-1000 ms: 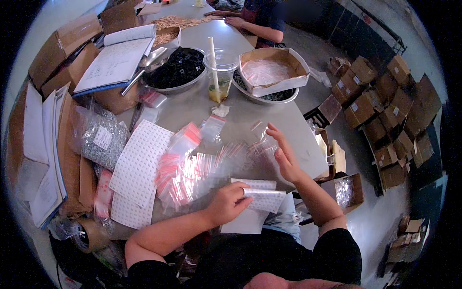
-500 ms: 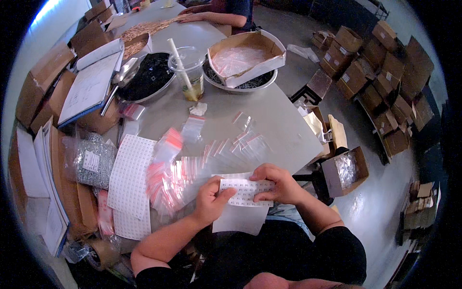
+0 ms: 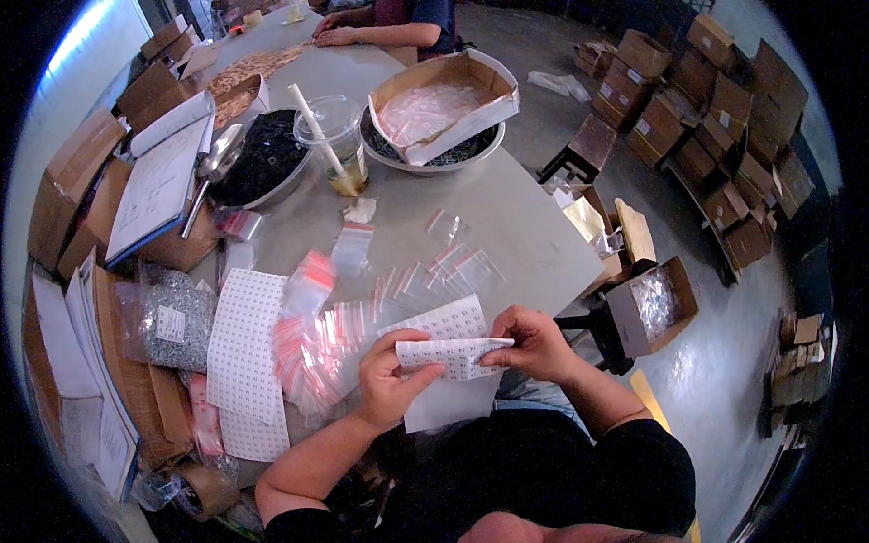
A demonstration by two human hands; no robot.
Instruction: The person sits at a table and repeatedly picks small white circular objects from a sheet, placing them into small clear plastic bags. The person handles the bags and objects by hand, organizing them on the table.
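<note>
A white sheet of small printed stickers (image 3: 434, 360), bent over on itself, is held between my two hands just past the near table edge. My left hand (image 3: 391, 385) pinches its left end, thumb in front and fingers behind. At the right end, my right hand (image 3: 536, 346) grips the fold between thumb and fingertips. A plain white part of paper (image 3: 448, 405) hangs below toward my lap. Beyond and left of my hands lie several fanned-out clear zip bags (image 3: 317, 357) with red strips. More sticker sheets (image 3: 243, 348) rest farther left.
A bag of screws (image 3: 172, 317) and cardboard boxes line the left side. Farther back stand a plastic cup (image 3: 339, 149) with a straw, a bowl of black parts (image 3: 262, 158), and a carton (image 3: 484, 118) on another bowl. Across the table a co-worker's hands (image 3: 335, 34) rest near light-brown pieces.
The sheet has been bent further, so its printed far part now stands up behind the fold. My right hand has shifted to the fold's right end. The view has shifted slightly.
</note>
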